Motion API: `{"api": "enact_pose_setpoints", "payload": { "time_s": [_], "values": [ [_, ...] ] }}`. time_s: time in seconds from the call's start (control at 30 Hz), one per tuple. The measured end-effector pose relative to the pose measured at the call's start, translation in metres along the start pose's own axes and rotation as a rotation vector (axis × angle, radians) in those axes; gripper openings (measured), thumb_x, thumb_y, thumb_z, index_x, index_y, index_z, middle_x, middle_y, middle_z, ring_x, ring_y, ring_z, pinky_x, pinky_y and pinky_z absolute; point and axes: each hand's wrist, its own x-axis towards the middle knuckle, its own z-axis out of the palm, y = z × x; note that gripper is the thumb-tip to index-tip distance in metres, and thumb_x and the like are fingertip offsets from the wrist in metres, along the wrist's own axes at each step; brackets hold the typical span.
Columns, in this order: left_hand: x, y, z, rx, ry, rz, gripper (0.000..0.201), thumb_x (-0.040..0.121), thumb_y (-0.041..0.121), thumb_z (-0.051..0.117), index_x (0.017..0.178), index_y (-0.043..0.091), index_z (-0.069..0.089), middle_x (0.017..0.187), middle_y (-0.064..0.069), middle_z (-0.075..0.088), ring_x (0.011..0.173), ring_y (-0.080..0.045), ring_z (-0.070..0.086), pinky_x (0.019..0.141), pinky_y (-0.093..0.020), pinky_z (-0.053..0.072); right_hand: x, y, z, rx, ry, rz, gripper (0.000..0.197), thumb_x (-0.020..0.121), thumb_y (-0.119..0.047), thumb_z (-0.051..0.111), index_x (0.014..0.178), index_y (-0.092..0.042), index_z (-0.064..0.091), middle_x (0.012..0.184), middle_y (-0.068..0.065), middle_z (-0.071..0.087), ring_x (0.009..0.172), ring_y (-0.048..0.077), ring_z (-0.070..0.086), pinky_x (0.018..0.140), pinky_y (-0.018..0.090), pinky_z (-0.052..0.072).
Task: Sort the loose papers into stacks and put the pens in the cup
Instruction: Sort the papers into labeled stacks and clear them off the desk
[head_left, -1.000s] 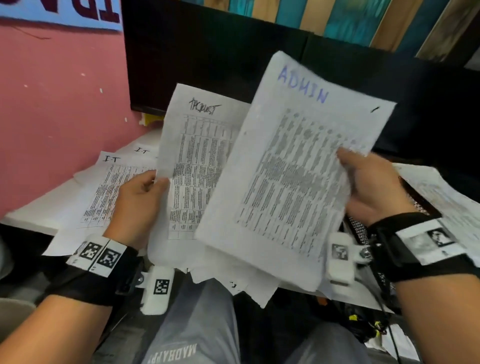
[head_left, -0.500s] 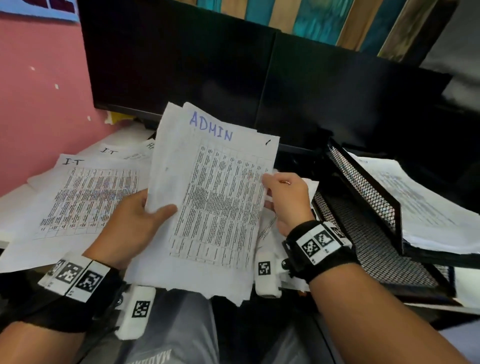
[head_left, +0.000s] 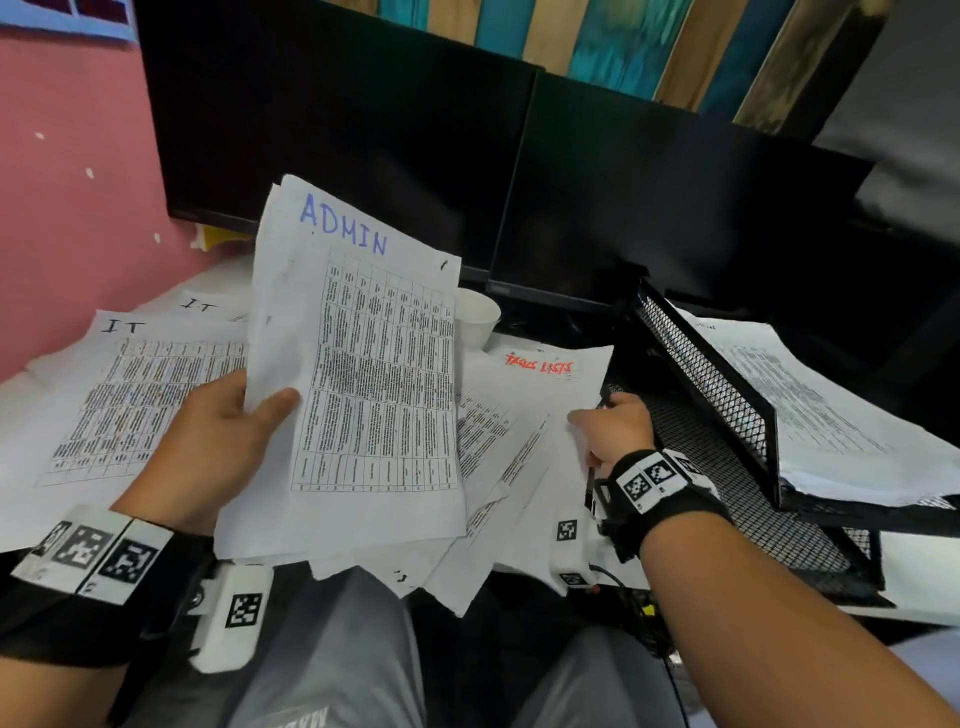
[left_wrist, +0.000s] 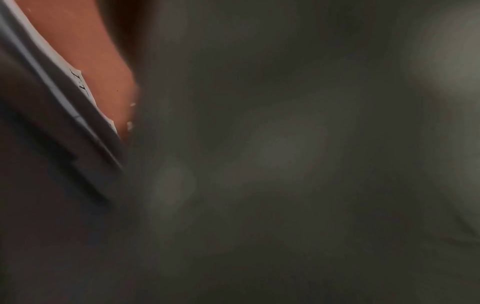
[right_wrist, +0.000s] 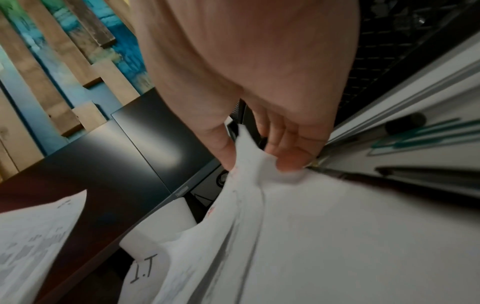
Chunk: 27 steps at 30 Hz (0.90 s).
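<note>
While the head view is looking down over the desk, the left hand (head_left: 208, 441) is gripping a sheaf of papers headed ADMIN (head_left: 363, 374), thumb lying across the front of the top sheet, fingers hidden behind; the sheaf is standing tilted above the lap, near centre. To the right, the right hand (head_left: 613, 431) is pinching the right edge of a sheet headed in red (head_left: 540, 374), which is lying on the loose fanned pile at the near desk edge. Sheets marked IT (head_left: 130, 395) are lying flat at left on the white desk (head_left: 31, 415). A white cup (head_left: 475, 317) is standing far of the pile, just behind the ADMIN sheaf, below the two dark monitors (head_left: 519, 171). At right, a black mesh tray (head_left: 727, 431) is sitting with more papers (head_left: 810, 410) on its upper tier.

Left wrist view: mostly dark and blurred; only a strip of paper marked I.T (left_wrist: 80, 84) is showing at upper left against a pink wall (left_wrist: 85, 47). The hand cannot be made out here.

Right wrist view: thumb and fingers (right_wrist: 288, 158) are closing together on a bunched corner of white paper (right_wrist: 311, 226). Pens (right_wrist: 405, 123) are lying at the right on a pale surface. The cup (right_wrist: 161, 224) is showing low centre, with a sheet marked I.T in front of it.
</note>
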Motion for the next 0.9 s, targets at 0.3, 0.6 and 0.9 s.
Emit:
{"api": "enact_pose_setpoints", "payload": {
  "time_s": [0.3, 0.6, 0.9],
  "values": [
    [0.001, 0.002, 0.000, -0.021, 0.002, 0.015, 0.010, 0.101, 0.022, 0.064, 0.099, 0.026, 0.072, 0.091, 0.007, 0.081, 0.089, -0.021, 0.076, 0.076, -0.037, 0.056, 0.010, -0.011, -0.017, -0.262, 0.052, -0.179, 0.032, 0.080, -0.017, 0.076, 0.056, -0.001, 0.062, 0.057, 0.007, 0.061, 0.058, 0.028, 0.061, 0.062, 0.034, 0.055],
    [-0.002, 0.003, 0.002, -0.036, -0.036, -0.002, 0.018, 0.103, 0.023, 0.060, 0.116, 0.019, 0.073, 0.103, 0.000, 0.081, 0.095, -0.027, 0.077, 0.091, -0.054, 0.059, -0.012, -0.056, -0.047, -0.245, 0.179, -0.521, 0.027, 0.103, -0.008, 0.054, 0.092, -0.013, 0.078, 0.075, 0.000, 0.065, 0.076, 0.026, 0.061, 0.075, 0.028, 0.047],
    [-0.004, 0.004, 0.004, -0.025, -0.029, -0.033, 0.015, 0.105, 0.025, 0.058, 0.114, 0.026, 0.069, 0.105, 0.003, 0.079, 0.100, -0.023, 0.075, 0.088, -0.047, 0.059, -0.073, -0.140, -0.081, 0.285, 0.233, -0.793, 0.027, 0.098, -0.011, 0.054, 0.076, -0.021, 0.067, 0.059, -0.019, 0.062, 0.058, -0.006, 0.054, 0.062, 0.013, 0.045]
  ]
}}
